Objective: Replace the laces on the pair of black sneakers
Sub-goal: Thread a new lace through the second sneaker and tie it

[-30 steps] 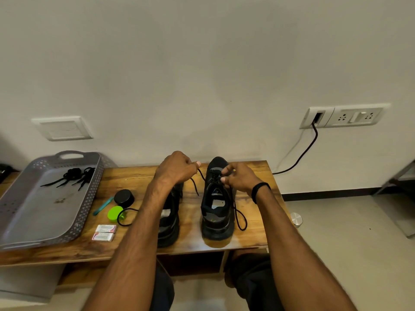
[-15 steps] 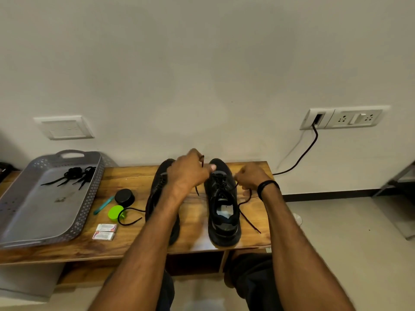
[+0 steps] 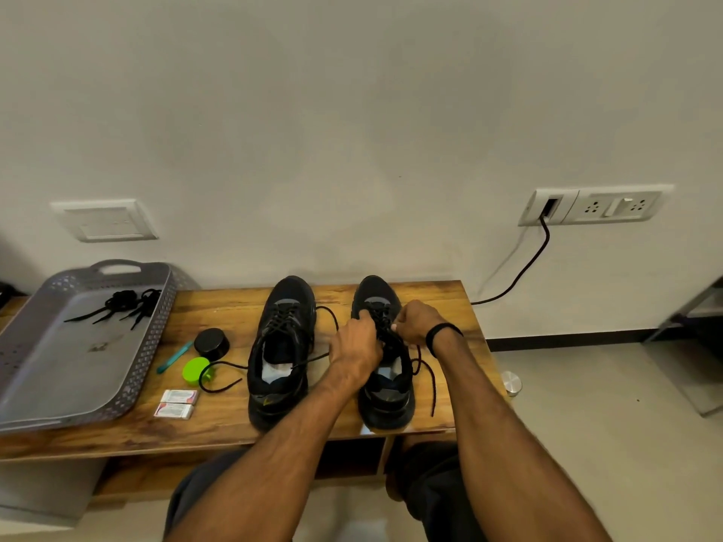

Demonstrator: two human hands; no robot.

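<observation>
left hand (image 3: 354,342) covers right sneaker (image 3: 385,404), grip unclear

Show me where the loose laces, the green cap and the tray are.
Loose laces (image 3: 123,299): head view, on the knotted bundle inside the tray.
Green cap (image 3: 193,370): head view, on its top face.
Tray (image 3: 151,346): head view, on its perforated right wall.

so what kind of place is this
Likely a room in a home: a low wooden bench against a plain wall, a socket panel with a black cable plugged in.
</observation>
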